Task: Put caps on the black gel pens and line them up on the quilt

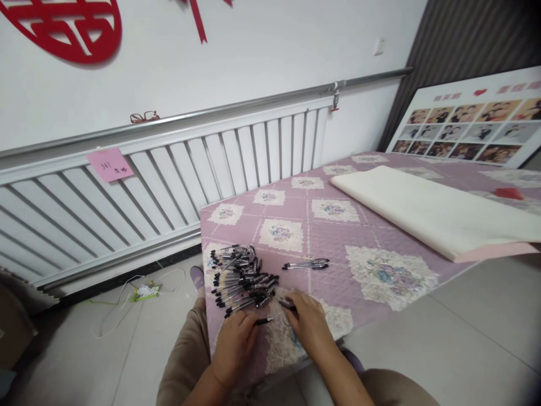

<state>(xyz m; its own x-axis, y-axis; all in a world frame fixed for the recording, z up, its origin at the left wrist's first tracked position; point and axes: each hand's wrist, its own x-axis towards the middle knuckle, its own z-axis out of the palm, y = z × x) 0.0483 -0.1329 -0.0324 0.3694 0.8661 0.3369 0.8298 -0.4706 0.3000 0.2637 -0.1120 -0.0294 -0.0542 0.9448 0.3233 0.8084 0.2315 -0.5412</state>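
Note:
A heap of black-capped clear pens [243, 279] lies near the left corner of the table. At its lower edge is my left hand [237, 337], its fingers closed on a pen [265, 321] whose dark end sticks out to the right. Just right of the heap, my right hand [307, 318] is curled around something dark and pen-like [287, 304]; the fingers partly hide it. Beyond that hand, a small group of pens [306, 264] lies side by side on the cloth, apart from the heap.
A purple flowered cloth [329, 237] covers the table. A folded cream sheet [414, 208] rests toward the right, with a red item [509, 193] behind it. A white radiator [236, 158] runs along the wall. A power strip [146, 292] with cables sits on the floor at left.

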